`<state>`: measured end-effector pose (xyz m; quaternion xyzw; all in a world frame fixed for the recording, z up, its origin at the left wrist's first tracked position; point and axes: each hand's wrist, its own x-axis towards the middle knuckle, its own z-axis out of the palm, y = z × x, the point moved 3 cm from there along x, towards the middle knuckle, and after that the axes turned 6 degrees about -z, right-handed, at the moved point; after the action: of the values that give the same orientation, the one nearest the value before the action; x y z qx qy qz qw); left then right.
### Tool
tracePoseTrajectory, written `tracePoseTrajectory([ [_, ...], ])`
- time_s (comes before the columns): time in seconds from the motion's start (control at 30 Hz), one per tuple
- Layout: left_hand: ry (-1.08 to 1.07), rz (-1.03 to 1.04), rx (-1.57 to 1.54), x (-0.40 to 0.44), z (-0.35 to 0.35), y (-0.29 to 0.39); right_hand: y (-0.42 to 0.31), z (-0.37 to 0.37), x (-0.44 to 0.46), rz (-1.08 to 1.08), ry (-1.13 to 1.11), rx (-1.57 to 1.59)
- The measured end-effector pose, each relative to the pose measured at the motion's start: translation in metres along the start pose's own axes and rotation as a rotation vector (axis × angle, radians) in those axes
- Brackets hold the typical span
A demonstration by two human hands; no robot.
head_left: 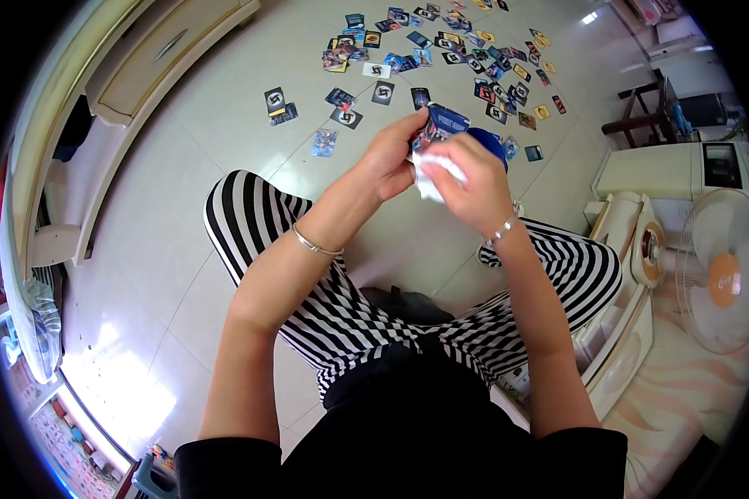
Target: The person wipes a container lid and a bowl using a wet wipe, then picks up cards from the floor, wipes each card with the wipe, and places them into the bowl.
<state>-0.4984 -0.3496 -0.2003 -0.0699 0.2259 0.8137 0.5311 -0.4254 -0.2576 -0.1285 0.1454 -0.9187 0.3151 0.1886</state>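
Note:
My left hand (389, 156) is closed on a dark blue printed card box (446, 121), held up in front of me over my crossed legs. Pressed against the lower side of that box is a crumpled white tissue (429, 185), or perhaps a thin cloth; my right hand (479, 181) has its fingers closed on it. Just behind the right hand shows a round blue object (489, 146), mostly hidden, so its kind is unclear. Many loose picture cards (383, 91) lie scattered on the floor beyond my hands.
Light tiles make up the floor (200, 141). A cream cabinet with a drawer (146, 66) curves along the left. To the right stand a fan (720, 279), a cream appliance (653, 173) and a dark wooden stool (641, 112). My striped trouser legs (254, 220) frame the near space.

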Motion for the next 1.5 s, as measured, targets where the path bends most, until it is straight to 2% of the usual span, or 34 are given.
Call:
tracePoseTrajectory([
  [0.07, 0.050, 0.070, 0.111, 0.003, -0.008, 0.003, 0.001, -0.005, -0.016, 0.045, -0.005, 0.298],
  [0.1, 0.105, 0.074, 0.089, -0.003, 0.003, 0.003, 0.004, -0.009, -0.023, 0.209, 0.039, 0.537],
  [0.13, 0.100, 0.068, 0.091, -0.003, 0.002, 0.003, 0.006, -0.015, -0.025, 0.213, 0.044, 0.531],
  [0.2, 0.049, 0.003, 0.160, -0.003, -0.002, 0.000, 0.020, -0.024, -0.030, 0.605, 0.268, 0.946],
  [0.23, 0.025, -0.026, 0.151, -0.003, 0.001, -0.003, 0.030, -0.023, -0.031, 0.644, 0.266, 0.993],
  [0.27, 0.023, -0.032, 0.155, -0.001, -0.003, -0.003, 0.036, -0.018, -0.029, 0.645, 0.274, 0.991],
  [0.33, -0.358, -0.202, -0.019, 0.002, -0.001, -0.008, 0.042, -0.001, -0.027, 0.651, 0.219, 0.948],
  [0.37, -0.360, -0.219, -0.012, 0.003, 0.000, -0.012, 0.046, 0.009, -0.031, 0.678, 0.233, 0.887],
  [0.43, 0.035, -0.079, 0.099, 0.002, 0.005, -0.012, 0.057, 0.020, -0.044, 0.727, 0.241, 0.916],
  [0.47, 0.030, -0.091, 0.109, 0.003, 0.010, -0.014, 0.062, 0.022, -0.051, 0.773, 0.228, 0.949],
  [0.53, 0.238, -0.038, 0.237, 0.003, 0.010, -0.013, 0.068, 0.017, -0.063, 0.770, 0.250, 0.907],
  [0.6, 0.163, -0.044, 0.300, 0.013, 0.002, -0.020, 0.080, 0.010, -0.074, 0.800, 0.289, 0.955],
  [0.67, 0.257, -0.005, 0.534, 0.021, 0.003, -0.028, 0.087, 0.002, -0.080, 0.803, 0.347, 0.990],
  [0.73, 0.275, -0.007, 0.643, 0.035, -0.003, -0.036, 0.093, -0.005, -0.085, 0.913, 0.308, 0.981],
  [0.87, 0.329, 0.032, 0.746, 0.074, -0.009, -0.049, 0.133, 0.000, -0.095, 0.795, 0.305, 0.782],
  [0.93, 0.321, 0.039, 0.776, 0.094, -0.009, -0.056, 0.154, -0.006, -0.101, 0.903, 0.234, 0.664],
  [1.1, 0.346, -0.120, 0.803, 0.158, -0.032, -0.087, 0.223, -0.005, -0.128, 1.087, 0.242, 0.634],
  [1.27, 0.509, -0.116, 0.874, 0.221, -0.062, -0.125, 0.306, 0.023, -0.169, 1.245, 0.291, 0.713],
  [1.37, 0.536, -0.158, 0.864, 0.258, -0.096, -0.143, 0.341, 0.036, -0.183, 1.471, 0.197, 0.604],
  [1.5, 0.613, -0.220, 0.837, 0.292, -0.126, -0.153, 0.387, 0.060, -0.193, 1.566, 0.090, 0.576],
])
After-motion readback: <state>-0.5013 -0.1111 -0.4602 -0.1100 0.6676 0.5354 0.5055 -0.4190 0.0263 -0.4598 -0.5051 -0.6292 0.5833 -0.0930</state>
